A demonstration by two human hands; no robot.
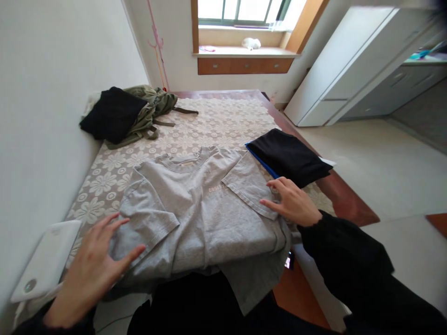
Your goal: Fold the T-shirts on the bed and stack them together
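Note:
A grey T-shirt (209, 218) lies front side up on the table, its collar toward the far side and its lower part hanging over the near edge. Both sleeves are laid inward across the chest, and part of a printed word shows beside one of them. My left hand (99, 256) is at the shirt's left side, thumb and fingers spread apart. At the opposite side, my right hand (291, 200) is by the sleeve's edge with its fingers apart. Whether the fingertips press on the cloth is hard to tell.
A patterned tablecloth (216, 121) covers the table. Folded black cloth (286, 156) with a blue edge lies at the right. A green backpack (157, 104) bears black cloth (115, 114) against the wall. A white device (49, 260) with a cable is at the left.

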